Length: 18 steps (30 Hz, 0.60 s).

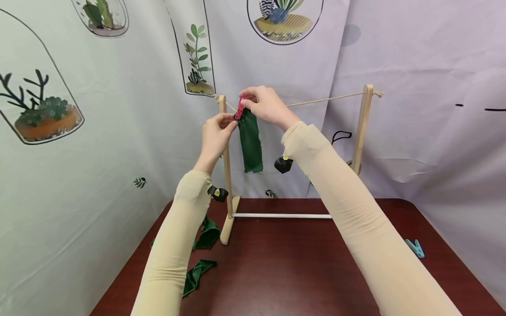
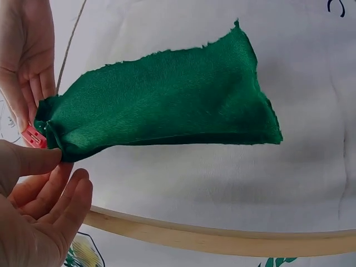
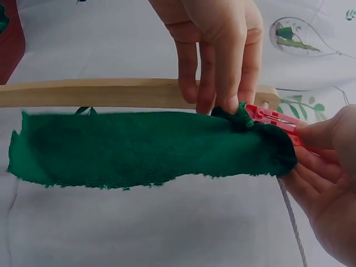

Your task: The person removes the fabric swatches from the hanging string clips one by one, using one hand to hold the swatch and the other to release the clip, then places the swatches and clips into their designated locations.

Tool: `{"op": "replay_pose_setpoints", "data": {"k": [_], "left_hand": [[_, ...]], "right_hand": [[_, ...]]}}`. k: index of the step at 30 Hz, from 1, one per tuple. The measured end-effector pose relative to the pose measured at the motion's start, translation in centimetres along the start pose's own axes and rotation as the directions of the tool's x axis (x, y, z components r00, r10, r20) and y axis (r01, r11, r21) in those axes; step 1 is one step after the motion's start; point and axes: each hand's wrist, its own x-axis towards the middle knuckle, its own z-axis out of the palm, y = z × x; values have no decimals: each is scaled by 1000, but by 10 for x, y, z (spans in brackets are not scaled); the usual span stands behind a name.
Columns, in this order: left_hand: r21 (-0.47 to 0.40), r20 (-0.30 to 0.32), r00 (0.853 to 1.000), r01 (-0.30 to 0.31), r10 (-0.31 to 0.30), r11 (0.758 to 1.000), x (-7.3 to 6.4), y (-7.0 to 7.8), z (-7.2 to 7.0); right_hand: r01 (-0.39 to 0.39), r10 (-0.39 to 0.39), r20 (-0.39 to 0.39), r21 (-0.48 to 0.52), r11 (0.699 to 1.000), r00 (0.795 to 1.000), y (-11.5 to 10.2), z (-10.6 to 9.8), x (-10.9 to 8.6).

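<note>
A strip of green cloth (image 1: 251, 145) hangs from the rope (image 1: 326, 100) near the left post of a wooden stand. My left hand (image 1: 216, 135) pinches the cloth's upper left corner between thumb and fingers. Between the thumb and fingers of my right hand (image 1: 267, 105) is a red clothespin (image 1: 239, 109), its tip over the bunched top of the cloth. In the right wrist view the clothespin (image 3: 272, 118) lies against the cloth's gathered edge, right beside the left fingertips. The left wrist view shows the cloth (image 2: 167, 100) spread below both hands.
The wooden stand has a left post (image 1: 227, 175), a right post (image 1: 363, 131) and a white bar (image 1: 282, 215) low between them. Two more green cloth pieces (image 1: 207, 233) lie on the dark red table (image 1: 284, 267) at left. A blue clothespin (image 1: 415, 248) lies at right.
</note>
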Motion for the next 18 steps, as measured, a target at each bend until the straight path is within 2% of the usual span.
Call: {"op": "replay_pose_setpoints", "data": {"k": [6,12,18], "left_hand": [[-15,-26,999,24,-25,1000,-1,-2,0],[-14,-43,999,22,-23,1000,-1,-2,0],[-20,-44,999,18,-19,1000,-2,-2,0]], "right_hand": [[30,-30,-40,-2,1000,999,-3,3,-1],[39,-39,-100,-4,999,994,-6,4,-2],[80,-75,-219,18,997,973,-5,3,-4]]}}
